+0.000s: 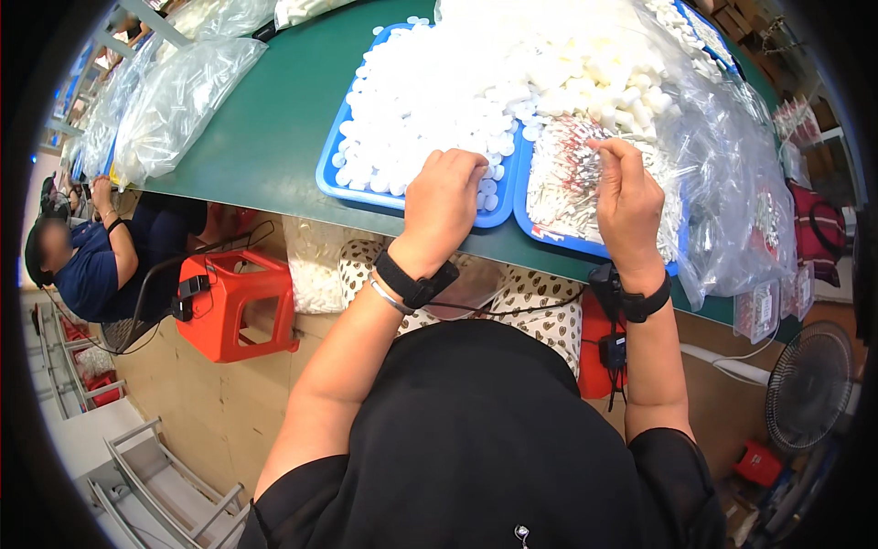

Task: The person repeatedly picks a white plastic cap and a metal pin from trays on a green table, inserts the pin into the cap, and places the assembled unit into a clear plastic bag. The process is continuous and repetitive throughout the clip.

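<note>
Over the near right edge of a blue tray [325, 174] heaped with small white round caps [402, 119], my left hand [441, 206] is closed, its fingers bent down toward the caps. Whether a cap sits between the fingertips is hidden. My right hand [631, 197] hovers above a second blue tray [558, 240], thumb and forefinger pinched together. This tray holds many thin white pieces [558, 178], with a patch of red-marked ones [585, 146] by my fingertips. Anything in that pinch is too small to name.
White foam-like plugs [631, 73] are piled behind the right tray. Clear plastic bags [732, 201] drape the green table [247, 137] at right; another bag [187, 101] lies at left. A red stool [229, 311], a seated person [101, 252] and a fan [809, 384] are nearby.
</note>
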Available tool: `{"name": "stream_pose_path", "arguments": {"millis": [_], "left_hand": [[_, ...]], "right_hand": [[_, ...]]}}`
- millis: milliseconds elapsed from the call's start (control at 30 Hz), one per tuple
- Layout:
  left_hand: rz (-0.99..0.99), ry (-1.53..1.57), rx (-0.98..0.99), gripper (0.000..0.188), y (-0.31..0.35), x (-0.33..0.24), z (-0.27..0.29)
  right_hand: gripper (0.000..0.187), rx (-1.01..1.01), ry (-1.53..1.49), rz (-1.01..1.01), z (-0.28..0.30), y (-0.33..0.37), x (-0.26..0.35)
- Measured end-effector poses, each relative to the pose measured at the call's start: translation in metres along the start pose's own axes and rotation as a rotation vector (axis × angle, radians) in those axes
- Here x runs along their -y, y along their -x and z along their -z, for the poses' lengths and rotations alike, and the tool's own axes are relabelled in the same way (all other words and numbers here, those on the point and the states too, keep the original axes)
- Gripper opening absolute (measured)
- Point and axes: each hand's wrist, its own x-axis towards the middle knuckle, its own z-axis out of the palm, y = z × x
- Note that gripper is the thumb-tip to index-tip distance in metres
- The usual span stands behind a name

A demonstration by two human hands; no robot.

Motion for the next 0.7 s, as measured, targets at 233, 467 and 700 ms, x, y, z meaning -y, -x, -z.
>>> {"name": "stream_pose_path", "arguments": {"millis": [233,467,700], "left_hand": [[0.594,1.011,0.108,0.016,0.006,-0.022,0.015],[0.882,1.513,0.313,0.026,0.026,-0.032,0.013],[1.024,1.801,0.313,0.031,0.032,-0.035,0.012]], "right_hand": [[0.015,-0.019,0.155,0.095,0.001,-0.002,-0.008],[0.015,0.088,-0.033,-0.162,0.003,0.003,-0.005],[0.015,-0.036,-0.153,0.015,0.021,-0.014,0.019]]}}
